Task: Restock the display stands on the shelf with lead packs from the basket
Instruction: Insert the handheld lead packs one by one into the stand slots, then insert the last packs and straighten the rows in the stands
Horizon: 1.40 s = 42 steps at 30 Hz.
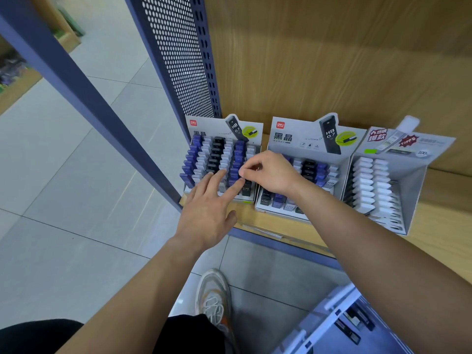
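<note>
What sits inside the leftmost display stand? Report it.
Rows of blue, white and black lead packs fill the leftmost display stand; the left hand and right hand hide its front right slots.

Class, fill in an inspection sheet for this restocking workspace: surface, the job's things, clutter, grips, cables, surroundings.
Surface: wooden shelf, blue front edge.
Job's things: left stand and middle stand hold blue, grey and black lead packs; right stand holds white ones; basket at lower right, below the shelf.
Clutter: nothing seen.
Grips: left hand flat, fingers touching the left stand's packs; right hand apparently pinches a blue pack there.
Cables: nothing seen.
Surroundings: tiled floor, perforated panel, shoe.
</note>
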Motion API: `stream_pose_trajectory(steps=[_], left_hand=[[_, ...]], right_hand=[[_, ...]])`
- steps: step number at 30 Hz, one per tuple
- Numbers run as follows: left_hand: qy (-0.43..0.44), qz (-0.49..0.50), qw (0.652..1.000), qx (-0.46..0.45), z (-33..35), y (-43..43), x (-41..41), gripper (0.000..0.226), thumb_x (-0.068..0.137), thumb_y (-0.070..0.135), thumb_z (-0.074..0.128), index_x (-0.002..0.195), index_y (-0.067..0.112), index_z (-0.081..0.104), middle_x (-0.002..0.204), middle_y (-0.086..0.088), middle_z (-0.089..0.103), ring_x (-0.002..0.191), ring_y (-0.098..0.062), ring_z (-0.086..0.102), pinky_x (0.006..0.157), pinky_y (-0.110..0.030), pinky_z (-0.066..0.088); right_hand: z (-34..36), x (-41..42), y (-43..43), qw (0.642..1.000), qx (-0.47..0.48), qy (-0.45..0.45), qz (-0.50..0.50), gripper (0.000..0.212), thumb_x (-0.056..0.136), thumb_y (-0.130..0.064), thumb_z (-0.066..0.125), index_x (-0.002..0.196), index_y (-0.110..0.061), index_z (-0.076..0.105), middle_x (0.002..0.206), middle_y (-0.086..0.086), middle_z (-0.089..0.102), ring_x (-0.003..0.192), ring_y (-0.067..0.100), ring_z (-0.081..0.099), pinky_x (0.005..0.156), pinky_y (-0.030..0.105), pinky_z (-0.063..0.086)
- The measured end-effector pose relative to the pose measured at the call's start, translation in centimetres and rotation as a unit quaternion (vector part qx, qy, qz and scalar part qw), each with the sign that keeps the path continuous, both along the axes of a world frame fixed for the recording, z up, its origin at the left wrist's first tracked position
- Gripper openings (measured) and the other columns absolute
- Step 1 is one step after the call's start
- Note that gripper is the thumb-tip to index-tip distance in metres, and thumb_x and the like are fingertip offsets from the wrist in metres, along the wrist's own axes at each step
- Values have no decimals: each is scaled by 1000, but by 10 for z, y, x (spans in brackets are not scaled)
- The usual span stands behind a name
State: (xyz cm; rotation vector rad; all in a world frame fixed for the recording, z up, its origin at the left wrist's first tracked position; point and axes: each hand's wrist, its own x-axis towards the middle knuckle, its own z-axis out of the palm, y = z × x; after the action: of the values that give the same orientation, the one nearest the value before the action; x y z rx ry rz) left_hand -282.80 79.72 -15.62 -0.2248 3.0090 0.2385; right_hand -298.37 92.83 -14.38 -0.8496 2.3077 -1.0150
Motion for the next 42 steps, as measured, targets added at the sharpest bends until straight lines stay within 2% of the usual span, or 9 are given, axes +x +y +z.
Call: stream_pose_trajectory(steps=[7, 12, 16, 20, 24, 30, 33, 35, 42], left_hand=[[-8, 4, 1000, 7, 2, -2, 4, 74, 100, 43, 50, 159, 45, 6, 170, 3, -3, 155, -27, 2, 124, -46, 14], [-8, 5, 1000, 21, 5, -2, 0, 72, 100, 45, 50, 160, 43, 11, 170, 1, 0, 155, -29, 4, 124, -46, 14], [9, 27, 999, 43, 18, 5, 5, 67, 98, 45, 51, 158, 35, 23, 167, 0, 18, 152, -26, 16, 123, -44, 22], [19, 5, 998, 60, 39, 31, 29, 57, 97, 43, 54, 150, 26, 43, 155, 2, 40, 140, -23, 37, 112, -41, 34], [-21, -54, 995, 85, 49, 85, 65, 54, 96, 45, 54, 146, 25, 47, 146, 2, 47, 131, -24, 45, 108, -37, 39], [-114, -203, 970, 64, 40, 190, 108, 49, 98, 48, 50, 141, 26, 49, 140, -1, 50, 128, -26, 48, 104, -40, 42], [-154, -263, 951, 56, 27, 237, 120, 40, 100, 44, 49, 134, 25, 54, 133, -1, 55, 120, -29, 55, 93, -41, 48], [-187, -270, 942, 69, 7, 259, 125, 38, 100, 40, 49, 134, 23, 53, 135, -2, 54, 118, -31, 56, 90, -40, 49], [-372, -209, 904, 36, -82, 275, 140, 58, 96, 36, 60, 146, 14, 40, 146, -11, 42, 131, -37, 47, 104, -43, 43]], right_hand=[[-2, -1, 6, 999, 17, 1, -47, 9, 87, -26, 76, 79, -25, 72, 76, -12, 70, 71, -1, 64, 65, 17, 44], [9, 13, 19, 993, -12, 47, -110, 25, 98, -33, 59, 85, -19, 74, 82, -1, 72, 79, 14, 65, 74, 29, 50], [32, 32, 66, 981, -23, 84, -173, 16, 97, -22, 59, 99, -20, 74, 86, -10, 70, 80, 10, 64, 77, 27, 50], [43, 70, 135, 973, 42, 139, -181, 14, 95, -22, 60, 102, -23, 73, 92, -9, 65, 82, 12, 63, 73, 27, 46], [42, 125, 215, 954, 140, 183, -193, 13, 95, -28, 61, 103, -26, 71, 96, -9, 59, 90, 14, 58, 72, 28, 42], [15, 205, 327, 924, 242, 126, -267, 18, 93, -28, 60, 103, -19, 72, 109, 7, 65, 97, 32, 64, 79, 40, 53], [-6, 236, 359, 922, 266, 57, -276, 21, 95, -28, 59, 109, -16, 71, 115, 9, 64, 98, 32, 64, 83, 41, 53], [-26, 253, 371, 924, 277, 20, -263, 25, 96, -28, 59, 116, -15, 68, 118, 11, 63, 100, 31, 63, 88, 41, 52], [-112, 296, 358, 916, 261, -128, -275, 43, 93, -29, 59, 134, -15, 53, 128, 12, 54, 117, 32, 56, 99, 43, 48]])
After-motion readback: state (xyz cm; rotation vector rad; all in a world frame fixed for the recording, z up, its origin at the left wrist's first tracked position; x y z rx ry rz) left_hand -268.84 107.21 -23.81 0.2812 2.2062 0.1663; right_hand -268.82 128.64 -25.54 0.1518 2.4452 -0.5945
